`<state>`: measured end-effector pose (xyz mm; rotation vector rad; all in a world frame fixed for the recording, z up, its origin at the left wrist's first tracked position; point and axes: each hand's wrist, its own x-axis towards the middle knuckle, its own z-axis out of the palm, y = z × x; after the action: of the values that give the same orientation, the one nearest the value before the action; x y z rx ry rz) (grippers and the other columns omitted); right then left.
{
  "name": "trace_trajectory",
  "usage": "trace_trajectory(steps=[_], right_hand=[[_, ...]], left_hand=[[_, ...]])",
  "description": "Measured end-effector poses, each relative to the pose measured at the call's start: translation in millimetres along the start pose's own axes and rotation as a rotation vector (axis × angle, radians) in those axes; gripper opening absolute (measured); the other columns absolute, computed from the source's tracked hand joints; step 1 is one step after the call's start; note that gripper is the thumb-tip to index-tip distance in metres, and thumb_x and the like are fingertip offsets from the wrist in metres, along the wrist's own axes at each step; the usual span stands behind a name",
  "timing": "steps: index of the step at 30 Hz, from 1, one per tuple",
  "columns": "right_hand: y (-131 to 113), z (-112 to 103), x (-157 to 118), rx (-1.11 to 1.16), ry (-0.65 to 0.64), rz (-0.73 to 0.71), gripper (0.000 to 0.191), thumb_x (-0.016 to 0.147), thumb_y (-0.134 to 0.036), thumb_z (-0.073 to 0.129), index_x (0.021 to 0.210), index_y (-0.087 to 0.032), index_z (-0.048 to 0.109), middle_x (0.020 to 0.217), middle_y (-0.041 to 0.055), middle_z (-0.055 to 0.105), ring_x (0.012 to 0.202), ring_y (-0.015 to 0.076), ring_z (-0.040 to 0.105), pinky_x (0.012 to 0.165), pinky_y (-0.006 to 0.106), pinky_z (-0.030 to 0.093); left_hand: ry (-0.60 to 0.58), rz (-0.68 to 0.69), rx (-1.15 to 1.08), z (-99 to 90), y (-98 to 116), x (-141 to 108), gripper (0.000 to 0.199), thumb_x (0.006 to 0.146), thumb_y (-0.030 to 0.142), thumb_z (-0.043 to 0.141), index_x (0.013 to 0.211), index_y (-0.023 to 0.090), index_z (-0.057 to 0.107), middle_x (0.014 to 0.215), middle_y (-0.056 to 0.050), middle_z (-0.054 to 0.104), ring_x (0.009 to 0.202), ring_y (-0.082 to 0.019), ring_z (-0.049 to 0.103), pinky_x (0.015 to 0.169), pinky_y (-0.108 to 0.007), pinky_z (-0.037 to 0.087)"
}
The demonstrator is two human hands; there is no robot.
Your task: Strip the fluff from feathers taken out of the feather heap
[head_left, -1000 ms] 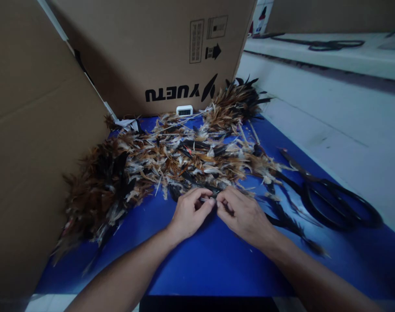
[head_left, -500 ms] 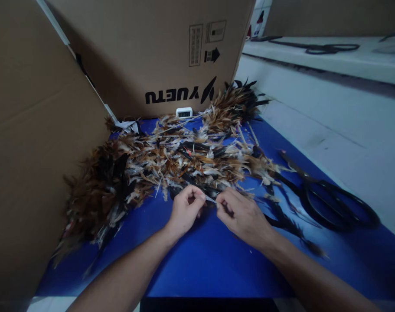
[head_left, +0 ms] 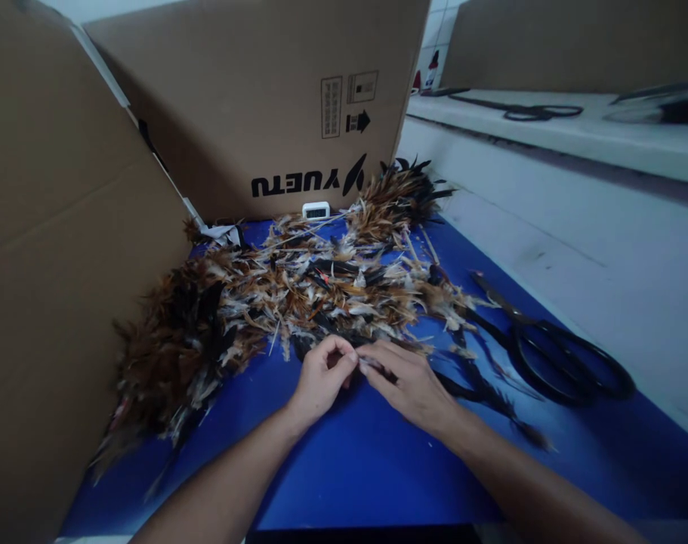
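My left hand is closed in a pinch near the front of the blue table. Its fingertips meet those of my right hand, which is closed too. Between them is a thin whitish strip, mostly hidden by the fingers. A long dark feather extends rightward from beneath my right hand; I cannot tell whether the hand holds it. Just beyond both hands spreads a layer of brown, white and black feathers. Large black-handled scissors lie to the right of my right hand.
A thick feather bundle lies at the left, another bundle at the back right. Cardboard walls the back and left of the blue table. A small white digital clock stands at the back. More scissors rest on a white ledge.
My right hand has moved in toward my left, so the fingertips now meet and less of the whitish strip shows. The view has shifted slightly.
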<state>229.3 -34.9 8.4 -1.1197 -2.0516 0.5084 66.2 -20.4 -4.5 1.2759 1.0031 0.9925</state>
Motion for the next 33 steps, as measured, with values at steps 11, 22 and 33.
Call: trace_trajectory(steps=[11, 22, 33], right_hand=[[2.4, -1.7, 2.5, 0.143, 0.079, 0.026, 0.029, 0.081, -0.020, 0.055, 0.109, -0.023, 0.060, 0.091, 0.0041, 0.065, 0.070, 0.0130, 0.060, 0.061, 0.026, 0.051], [4.7, -2.2, 3.5, 0.101, 0.201, 0.178, 0.016, 0.085, -0.025, 0.052, 0.093, -0.021, 0.065, 0.078, 0.0021, 0.070, 0.066, 0.0152, 0.065, 0.064, 0.028, 0.053], [4.5, 3.7, 0.6, 0.052, 0.137, 0.091, 0.016, 0.084, -0.021, 0.054, 0.096, -0.023, 0.064, 0.087, 0.0017, 0.069, 0.078, 0.0152, 0.065, 0.072, 0.028, 0.052]], left_hand=[[0.036, -0.070, -0.045, -0.2, 3.2, 2.0, 0.023, 0.076, 0.037, 0.060, 0.074, 0.016, 0.051, 0.052, 0.005, 0.046, 0.043, -0.005, 0.040, 0.040, -0.016, 0.026], [0.061, -0.113, -0.074, -0.9, 4.8, 2.6, 0.025, 0.075, 0.040, 0.059, 0.075, 0.017, 0.050, 0.053, 0.006, 0.047, 0.040, -0.005, 0.039, 0.038, -0.015, 0.024], [0.058, 0.032, 0.111, -0.5, -3.4, 0.8, 0.024, 0.080, 0.039, 0.056, 0.075, 0.016, 0.057, 0.052, 0.005, 0.047, 0.044, -0.007, 0.042, 0.045, -0.019, 0.033]])
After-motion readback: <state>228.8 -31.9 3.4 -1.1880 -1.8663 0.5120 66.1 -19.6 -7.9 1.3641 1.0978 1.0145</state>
